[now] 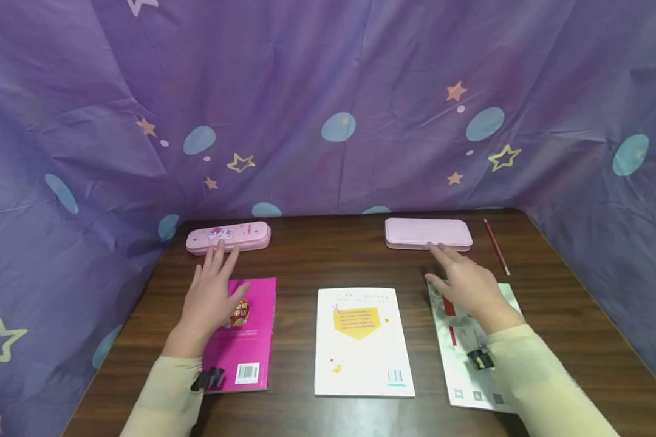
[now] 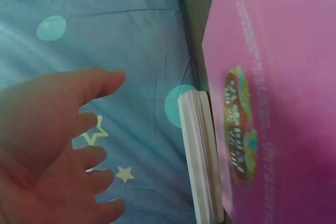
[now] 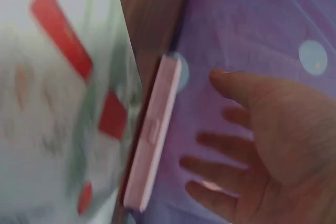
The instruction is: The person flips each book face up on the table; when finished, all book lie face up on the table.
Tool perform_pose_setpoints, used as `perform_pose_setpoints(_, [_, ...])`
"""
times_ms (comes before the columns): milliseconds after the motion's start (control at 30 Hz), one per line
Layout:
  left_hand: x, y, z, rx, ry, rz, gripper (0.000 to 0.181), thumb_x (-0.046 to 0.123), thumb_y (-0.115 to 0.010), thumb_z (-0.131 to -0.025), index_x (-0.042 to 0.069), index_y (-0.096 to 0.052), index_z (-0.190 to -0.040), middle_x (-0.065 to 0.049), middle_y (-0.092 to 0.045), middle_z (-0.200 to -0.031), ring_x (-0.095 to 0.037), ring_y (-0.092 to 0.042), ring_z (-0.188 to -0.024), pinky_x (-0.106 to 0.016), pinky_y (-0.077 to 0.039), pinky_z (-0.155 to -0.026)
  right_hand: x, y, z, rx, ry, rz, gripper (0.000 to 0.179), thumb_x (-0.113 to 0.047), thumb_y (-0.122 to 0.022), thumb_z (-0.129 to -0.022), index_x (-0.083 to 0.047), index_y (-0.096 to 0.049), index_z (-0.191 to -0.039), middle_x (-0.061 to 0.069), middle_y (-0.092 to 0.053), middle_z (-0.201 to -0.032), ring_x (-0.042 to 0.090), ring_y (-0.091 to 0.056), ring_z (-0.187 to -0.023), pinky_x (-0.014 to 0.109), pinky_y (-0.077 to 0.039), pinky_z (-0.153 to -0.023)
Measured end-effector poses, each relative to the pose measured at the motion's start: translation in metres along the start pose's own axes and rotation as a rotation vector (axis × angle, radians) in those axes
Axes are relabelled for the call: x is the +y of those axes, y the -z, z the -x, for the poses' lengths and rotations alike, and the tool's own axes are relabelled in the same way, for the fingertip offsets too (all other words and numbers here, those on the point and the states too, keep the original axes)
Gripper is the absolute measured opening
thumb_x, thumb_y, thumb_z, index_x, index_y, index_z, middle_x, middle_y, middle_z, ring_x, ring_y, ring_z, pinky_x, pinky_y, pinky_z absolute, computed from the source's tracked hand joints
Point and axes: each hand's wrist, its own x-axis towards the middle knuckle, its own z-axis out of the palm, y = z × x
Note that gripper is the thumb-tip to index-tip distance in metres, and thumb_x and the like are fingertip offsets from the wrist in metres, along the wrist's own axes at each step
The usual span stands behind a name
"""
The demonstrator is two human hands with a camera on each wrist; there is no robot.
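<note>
My left hand (image 1: 212, 301) hovers over a magenta book (image 1: 257, 340), fingers spread and holding nothing. Its fingertips overlap the near edge of a pink pencil case (image 1: 251, 237) with a rabbit picture in the head view. On the other side, my right hand (image 1: 464, 282) is held above a pale green and white book (image 1: 454, 358), fingers extended and nothing in them. Beyond its fingertips lies a plain pink pencil case (image 1: 429, 232), whose clasp side shows in the right wrist view. In the left wrist view the left palm (image 2: 37, 129) faces the camera with fingers apart.
Between the hands a white book (image 1: 361, 358) with a yellow banner lies on the dark wooden table (image 1: 290, 364). A dark red pencil (image 1: 496, 247) rests at the back right. Purple curtain (image 1: 306, 79) with stars surrounds the table at the back and sides.
</note>
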Motion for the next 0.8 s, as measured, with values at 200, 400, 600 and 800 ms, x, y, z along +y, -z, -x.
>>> perform_pose_setpoints(200, [-0.006,0.000,0.012,-0.047,0.067,0.096,0.078,0.023,-0.071,-0.095,0.010,-0.032,-0.161,-0.027,-0.010,-0.171,-0.054,-0.031,-0.148,-0.068,-0.037,-0.111,-0.030,-0.018,-0.007,0.014,0.082,-0.099,0.045,-0.033,-0.072,-0.097,-0.016,-0.065,-0.138,0.009,-0.064,-0.142,0.031,-0.069,-0.117,0.051,-0.058,-0.079])
perform_pose_setpoints(400, [-0.014,-0.002,0.033,-0.062,0.079,0.140,0.063,0.015,-0.074,-0.092,0.001,-0.050,-0.149,-0.033,-0.027,-0.163,-0.058,-0.036,-0.143,-0.069,-0.035,-0.112,-0.064,-0.030,-0.020,-0.025,0.150,-0.182,0.037,-0.030,-0.073,-0.096,-0.016,-0.070,-0.131,0.004,-0.070,-0.135,0.028,-0.065,-0.126,0.054,-0.054,-0.098])
perform_pose_setpoints(600, [-0.021,0.004,0.054,-0.072,0.117,0.138,0.054,0.012,-0.077,-0.087,-0.003,-0.060,-0.137,-0.033,-0.052,-0.141,-0.054,-0.048,-0.131,-0.068,-0.039,-0.108,-0.098,-0.037,-0.034,-0.060,0.196,-0.218,0.034,-0.032,-0.072,-0.096,-0.021,-0.072,-0.128,0.001,-0.069,-0.135,0.025,-0.064,-0.129,0.051,-0.053,-0.102])
perform_pose_setpoints(800, [-0.033,0.009,0.071,-0.134,0.219,0.141,0.057,0.017,-0.078,-0.087,-0.002,-0.059,-0.138,-0.034,-0.050,-0.136,-0.051,-0.055,-0.121,-0.067,-0.044,-0.102,-0.128,-0.043,-0.045,-0.134,0.245,-0.296,0.032,-0.031,-0.073,-0.096,-0.022,-0.072,-0.127,0.000,-0.068,-0.136,0.024,-0.061,-0.132,0.048,-0.050,-0.108])
